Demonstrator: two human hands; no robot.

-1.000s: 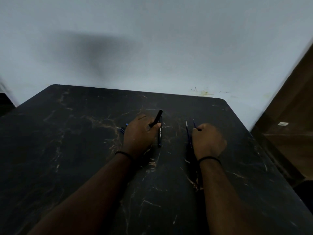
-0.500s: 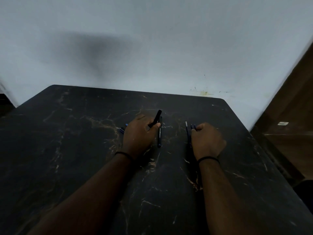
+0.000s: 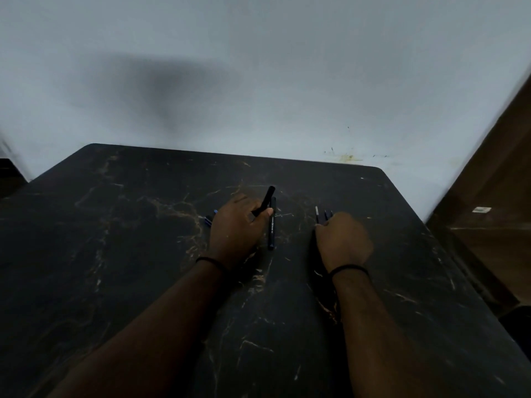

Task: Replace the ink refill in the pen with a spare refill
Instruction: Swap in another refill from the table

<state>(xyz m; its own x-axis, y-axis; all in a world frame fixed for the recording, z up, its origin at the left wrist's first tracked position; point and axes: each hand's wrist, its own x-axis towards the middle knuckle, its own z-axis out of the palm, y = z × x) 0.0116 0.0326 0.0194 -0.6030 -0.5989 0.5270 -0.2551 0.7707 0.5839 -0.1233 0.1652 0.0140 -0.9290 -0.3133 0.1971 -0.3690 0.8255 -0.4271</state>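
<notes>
My left hand (image 3: 237, 229) rests on the dark marbled table (image 3: 115, 254) and grips a black pen (image 3: 265, 201) that angles up to the right. Just right of that hand a second dark pen (image 3: 271, 225) with white lettering lies flat. My right hand (image 3: 342, 239) is curled over thin refills (image 3: 323, 215) whose tips stick out past the knuckles. What the fingers do underneath is hidden. A small blue piece (image 3: 209, 219) pokes out at the left of my left hand.
A pale wall (image 3: 258, 81) rises right behind the table's far edge. A brown wooden panel (image 3: 494, 214) stands close along the right side. The light is dim.
My right hand has slid slightly forward over the refills, covering more of them. My left hand and its pen have barely moved.
</notes>
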